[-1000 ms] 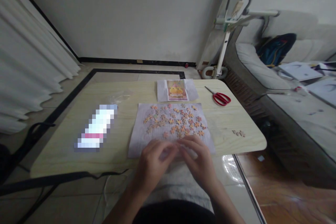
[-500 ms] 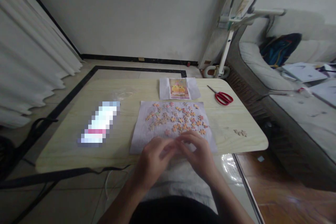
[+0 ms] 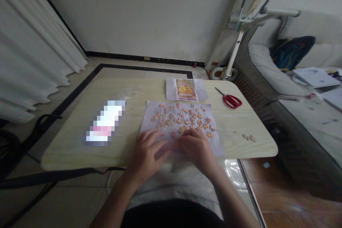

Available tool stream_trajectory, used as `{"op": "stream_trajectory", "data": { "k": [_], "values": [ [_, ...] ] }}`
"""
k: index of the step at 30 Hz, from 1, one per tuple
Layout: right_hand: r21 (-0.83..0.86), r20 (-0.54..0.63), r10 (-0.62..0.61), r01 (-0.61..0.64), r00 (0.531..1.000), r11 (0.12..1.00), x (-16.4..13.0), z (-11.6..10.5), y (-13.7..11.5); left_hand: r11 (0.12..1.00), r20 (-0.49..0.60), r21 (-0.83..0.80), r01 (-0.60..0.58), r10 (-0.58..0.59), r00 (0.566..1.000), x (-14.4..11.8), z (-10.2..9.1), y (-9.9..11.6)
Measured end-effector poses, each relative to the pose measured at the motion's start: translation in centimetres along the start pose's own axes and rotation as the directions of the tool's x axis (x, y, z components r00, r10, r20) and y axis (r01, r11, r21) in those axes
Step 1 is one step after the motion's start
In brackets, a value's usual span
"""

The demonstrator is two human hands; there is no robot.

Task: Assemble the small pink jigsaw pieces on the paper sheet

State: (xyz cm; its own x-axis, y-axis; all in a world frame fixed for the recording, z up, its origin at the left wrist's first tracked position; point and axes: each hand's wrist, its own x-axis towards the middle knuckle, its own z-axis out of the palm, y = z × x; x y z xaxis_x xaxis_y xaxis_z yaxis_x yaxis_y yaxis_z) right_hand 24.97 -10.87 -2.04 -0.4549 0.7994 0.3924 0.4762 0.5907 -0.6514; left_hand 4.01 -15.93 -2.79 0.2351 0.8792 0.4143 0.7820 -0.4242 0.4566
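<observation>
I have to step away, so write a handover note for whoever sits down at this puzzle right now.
Left hand: flat on the near edge of the white sheet, fingers spread; whether it holds a piece cannot be seen.
Right hand: on the sheet's near edge, fingertips at the nearest loose jigsaw pieces; grip hidden.
Pieces lie scattered across the sheet, none visibly joined. A few stray pieces sit near the table's right edge.
Reference picture lies beyond the sheet; red scissors to its right.
Left: apparently the whole assembly.

I see a plain white wall [image 3: 149, 10], pale curtains [image 3: 29, 53] at left, a tiled floor [image 3: 80, 78] with black border, and a grey sofa [image 3: 269, 74] at right.
</observation>
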Motion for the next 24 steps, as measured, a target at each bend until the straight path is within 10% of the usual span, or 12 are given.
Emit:
{"op": "stream_trajectory", "data": {
  "k": [24],
  "values": [
    [-0.149,0.068,0.022,-0.012,0.997,0.989,-0.30,0.14,0.10,0.998,0.045,0.017,0.063,-0.064,0.997,-0.23,0.65,0.03]
  ]
}}
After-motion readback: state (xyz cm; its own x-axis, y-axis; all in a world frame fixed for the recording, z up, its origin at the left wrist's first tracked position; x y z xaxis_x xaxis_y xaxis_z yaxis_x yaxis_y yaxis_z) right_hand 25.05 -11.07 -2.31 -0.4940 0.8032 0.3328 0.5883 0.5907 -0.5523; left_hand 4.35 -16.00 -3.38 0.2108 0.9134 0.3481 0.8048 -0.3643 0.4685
